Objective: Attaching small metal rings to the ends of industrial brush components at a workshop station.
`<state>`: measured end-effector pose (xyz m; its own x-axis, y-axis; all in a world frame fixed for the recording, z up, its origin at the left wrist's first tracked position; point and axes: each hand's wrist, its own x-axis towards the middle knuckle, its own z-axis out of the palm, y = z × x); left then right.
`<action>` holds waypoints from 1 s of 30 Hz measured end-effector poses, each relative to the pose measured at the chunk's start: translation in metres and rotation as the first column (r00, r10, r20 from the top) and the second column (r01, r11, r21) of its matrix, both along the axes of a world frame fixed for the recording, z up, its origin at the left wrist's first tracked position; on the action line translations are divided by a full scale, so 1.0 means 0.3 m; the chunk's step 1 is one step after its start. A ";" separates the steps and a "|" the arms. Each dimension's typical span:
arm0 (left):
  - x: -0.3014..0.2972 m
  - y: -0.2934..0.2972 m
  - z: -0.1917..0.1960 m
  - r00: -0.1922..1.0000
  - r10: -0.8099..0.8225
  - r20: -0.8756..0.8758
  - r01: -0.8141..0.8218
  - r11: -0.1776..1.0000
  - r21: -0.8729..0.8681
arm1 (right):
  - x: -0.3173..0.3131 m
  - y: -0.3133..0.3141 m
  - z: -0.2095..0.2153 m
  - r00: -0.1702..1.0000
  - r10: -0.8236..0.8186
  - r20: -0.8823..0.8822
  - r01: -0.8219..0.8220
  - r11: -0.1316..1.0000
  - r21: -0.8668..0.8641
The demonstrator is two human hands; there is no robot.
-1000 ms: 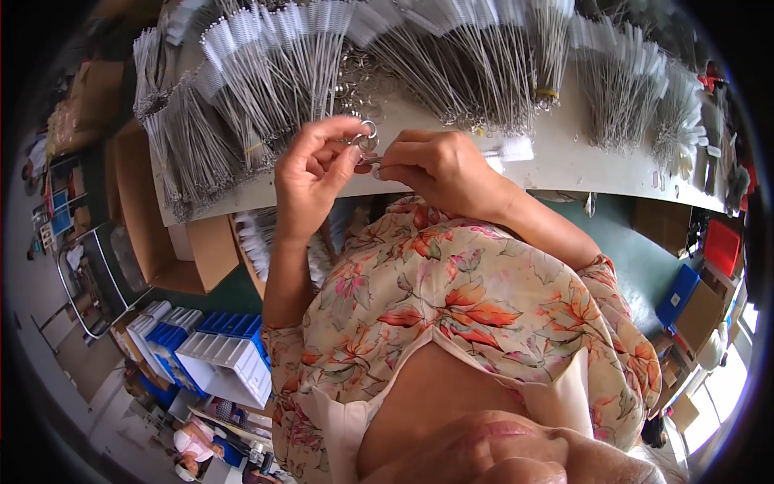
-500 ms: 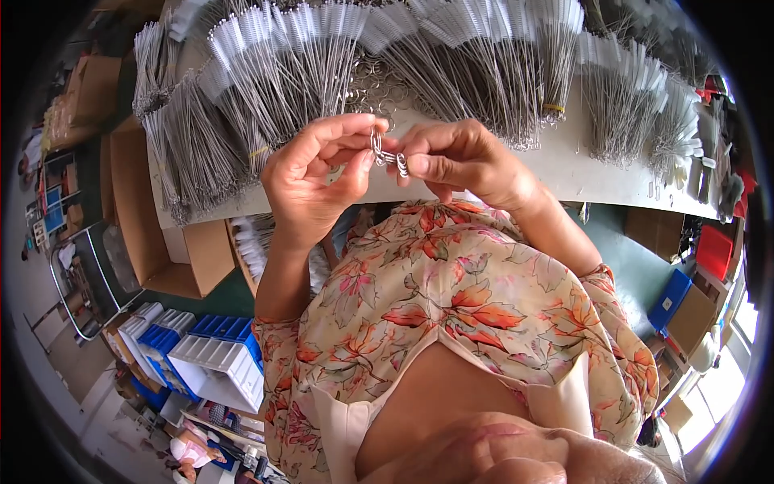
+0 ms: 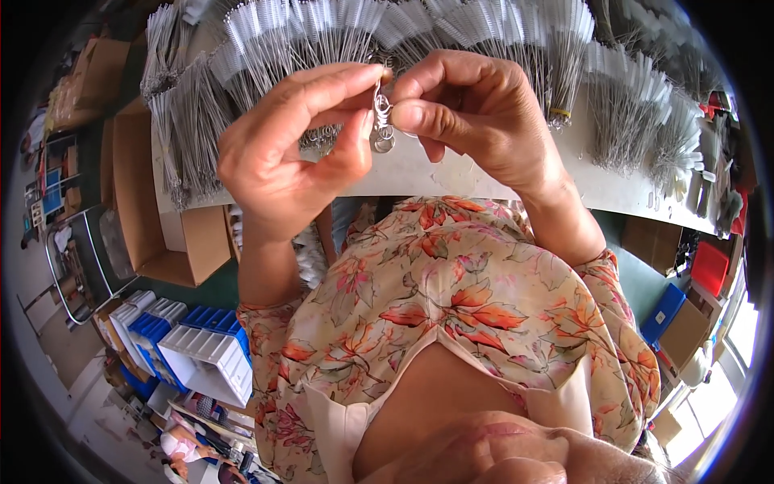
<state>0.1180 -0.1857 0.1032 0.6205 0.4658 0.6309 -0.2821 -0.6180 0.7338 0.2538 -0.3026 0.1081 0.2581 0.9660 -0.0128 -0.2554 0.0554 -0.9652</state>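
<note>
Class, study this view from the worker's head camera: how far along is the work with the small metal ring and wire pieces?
Done: bundled rows of thin wire brushes lie along the white table. In hand: the left hand and right hand pinch a small metal ring with twisted wire loops between them above the table edge. Left: how many loose pieces remain cannot be told.

Two hands, the left hand (image 3: 278, 157) and the right hand (image 3: 476, 121), met at one small metal ring piece (image 3: 382, 133). Behind it on the white table (image 3: 451, 173) lay many wire brush bundles (image 3: 322, 36), too many to count. Left of the table stood two open cardboard boxes (image 3: 149, 202).
</note>
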 end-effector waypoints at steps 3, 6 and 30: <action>-0.018 0.021 0.060 0.967 -0.119 -0.225 0.114 0.993 -0.036 | 0.007 -0.001 -0.012 0.999 0.018 0.047 -0.016 0.999 -0.034; 0.008 0.042 0.077 0.949 -0.226 -0.220 0.189 0.966 -0.177 | 0.021 -0.007 -0.005 0.998 0.055 -0.040 -0.057 0.998 -0.030; 0.036 0.064 0.056 0.924 -0.381 -0.017 0.211 0.547 -0.810 | 0.069 0.019 -0.048 0.982 0.098 -0.162 -0.093 0.995 0.041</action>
<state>0.1287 -0.1666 0.1200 0.8723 0.4887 -0.0184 -0.1578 0.3169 0.9352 0.2747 -0.2968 0.0938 0.1617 0.9867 -0.0147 -0.4153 0.0545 -0.9081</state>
